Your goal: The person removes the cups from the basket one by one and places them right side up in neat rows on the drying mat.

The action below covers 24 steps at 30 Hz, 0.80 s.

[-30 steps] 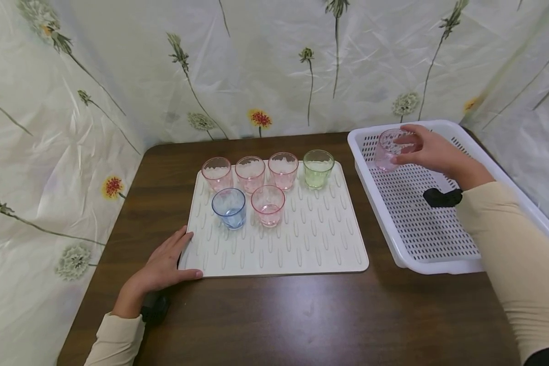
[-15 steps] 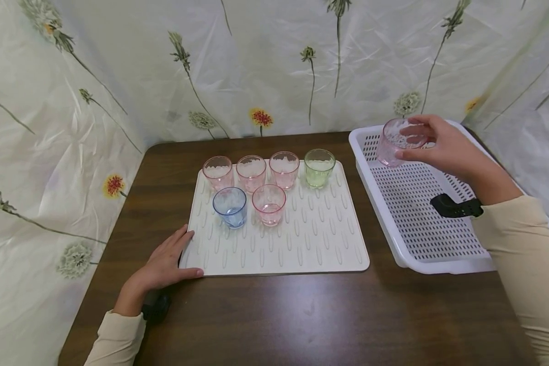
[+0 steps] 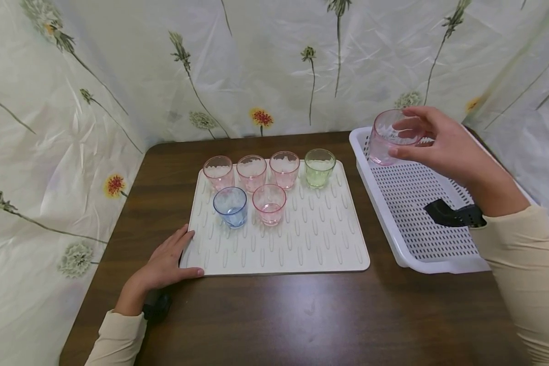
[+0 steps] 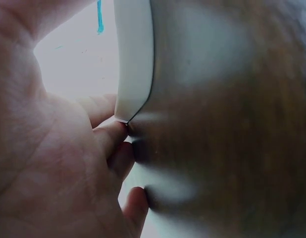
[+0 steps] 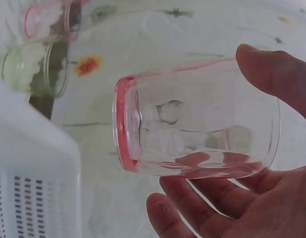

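Observation:
Above the far left part of the white basket (image 3: 404,223), my right hand (image 3: 453,145) holds a clear pink glass (image 3: 382,147) between thumb and fingers. In the right wrist view the glass (image 5: 192,121) lies sideways across the picture, its thick pink base to the left. My left hand (image 3: 166,259) rests at the near left corner of the white ribbed mat (image 3: 302,249), thumb along the front edge, fingers at the left edge. On the mat stand several pink glasses (image 3: 269,206), a blue glass (image 3: 231,208) and a green glass (image 3: 319,170), in two rows.
The basket, with slotted floor and raised rim, stands right of the mat on a dark wooden table (image 3: 274,320). A flower-printed sheet (image 3: 256,66) hangs behind the table and along both sides.
My right hand has lifted the pink glass from inside the basket to above its far rim. The left hand and the glasses on the mat stay in place.

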Available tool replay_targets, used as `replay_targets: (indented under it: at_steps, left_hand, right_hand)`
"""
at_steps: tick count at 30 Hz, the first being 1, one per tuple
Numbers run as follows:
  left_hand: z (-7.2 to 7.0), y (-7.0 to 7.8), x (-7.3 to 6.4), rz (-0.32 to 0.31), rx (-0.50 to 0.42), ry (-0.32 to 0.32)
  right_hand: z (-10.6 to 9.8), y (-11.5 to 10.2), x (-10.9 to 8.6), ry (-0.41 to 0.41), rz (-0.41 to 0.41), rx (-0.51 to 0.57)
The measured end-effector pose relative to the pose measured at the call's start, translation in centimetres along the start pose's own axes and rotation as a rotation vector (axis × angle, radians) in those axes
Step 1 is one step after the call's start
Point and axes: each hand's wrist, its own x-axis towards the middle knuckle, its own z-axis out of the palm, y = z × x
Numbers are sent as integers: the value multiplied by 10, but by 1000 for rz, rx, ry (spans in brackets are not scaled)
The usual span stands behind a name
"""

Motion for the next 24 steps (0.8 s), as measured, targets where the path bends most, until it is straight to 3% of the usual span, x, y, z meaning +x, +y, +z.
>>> replay_targets:
  at_steps: [8, 24]
  left_hand:
    - [0, 0, 0, -11, 3, -6]
    - [0, 0, 0, 8, 3, 5]
  right_hand:
    - [15, -26, -7, 5, -43, 61]
    - [67, -63, -18, -22, -64, 159]
